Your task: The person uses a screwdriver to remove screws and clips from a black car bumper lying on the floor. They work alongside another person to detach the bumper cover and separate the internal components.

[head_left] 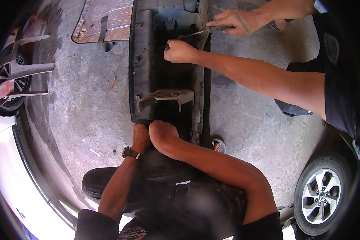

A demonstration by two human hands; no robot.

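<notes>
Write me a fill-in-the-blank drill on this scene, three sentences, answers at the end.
1. The person's left hand and right hand both grip the near end of a long black ____ panel lying on the concrete floor.
2. The left wrist wears a ____.
3. A co-worker's hand holds a thin ____ against the panel's far end.

Answers: plastic; watch; tool

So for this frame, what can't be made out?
Head view only:
- Left hand and right hand: fingers curl behind the black plastic panel; grip hidden.
- Co-worker's thin tool: tip too small to identify.
- Wheel: cut by the dark fisheye rim.
</notes>
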